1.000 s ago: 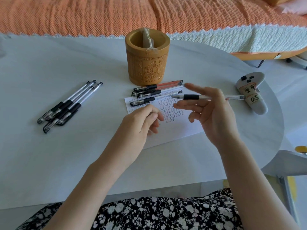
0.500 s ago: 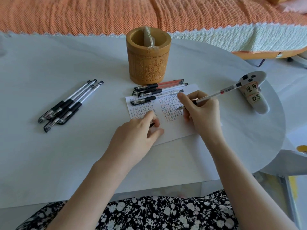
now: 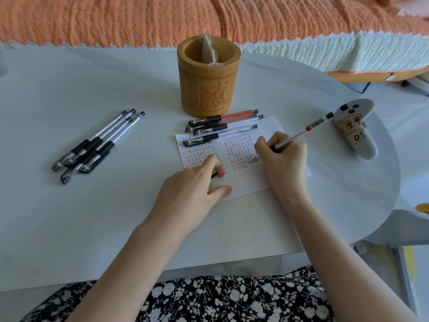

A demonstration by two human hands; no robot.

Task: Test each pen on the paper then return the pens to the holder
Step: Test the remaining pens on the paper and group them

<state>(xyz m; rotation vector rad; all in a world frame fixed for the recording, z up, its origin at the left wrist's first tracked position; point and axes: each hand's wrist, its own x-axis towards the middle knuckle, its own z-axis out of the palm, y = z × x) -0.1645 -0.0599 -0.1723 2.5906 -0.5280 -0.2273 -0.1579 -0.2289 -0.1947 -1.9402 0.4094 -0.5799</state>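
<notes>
While the right hand (image 3: 282, 159) grips a pen (image 3: 301, 133), tip down on the paper (image 3: 246, 184), the left hand (image 3: 192, 189) rests on the sheet pinching a small black piece (image 3: 214, 175). Spare pens (image 3: 222, 126) lie at the paper's far edge by the holder (image 3: 209, 89), another bunch (image 3: 97, 145) off left.

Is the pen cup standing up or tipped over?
Standing up. The cup rests on its base on the table, with its open top facing up, behind the paper.
</notes>
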